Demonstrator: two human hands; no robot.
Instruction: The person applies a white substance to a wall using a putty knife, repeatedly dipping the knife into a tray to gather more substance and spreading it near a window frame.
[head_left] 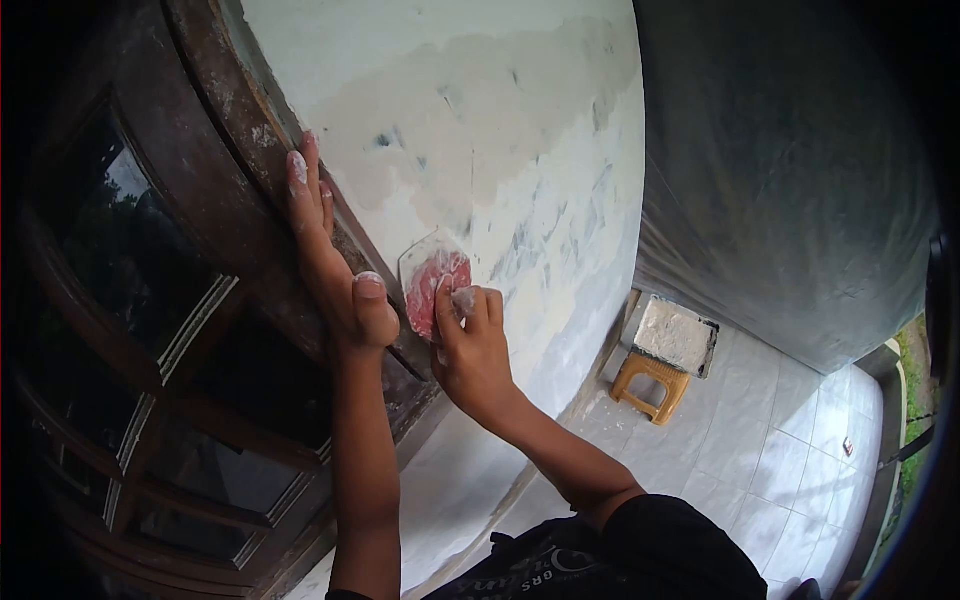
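Bracing our left hand (330,262) along the door frame (252,125), we have its fingers straight and its thumb spread away from them, gripping nothing that shows; pale paste marks the thumb and fingertips. Just to the right of the frame, our right hand (478,358) is closed narrowly on a scraper (424,290), fingers pressed on its red, paste-smeared part. The scraper lies against the wall (540,110), close beside the frame and near our left thumb.

We judge this to be a smoothing stroke, with paste being worked over the wall near the wood. Another such stroke would call for even pressure, the blade kept low against the surface, and care that its near side does not ride up onto the frame.

The scraper points away from our right wrist, its pale free edge toward the upper part of the wall. Its long axis runs roughly up the view, at a slant to the frame rather than in line with it. How steeply the blade is tilted off the wall, we cannot tell.

Farther off, to the lower right of the frame, we see a paste-covered tray (675,333) at a yellow stool (628,373) on the tiled floor (735,425).
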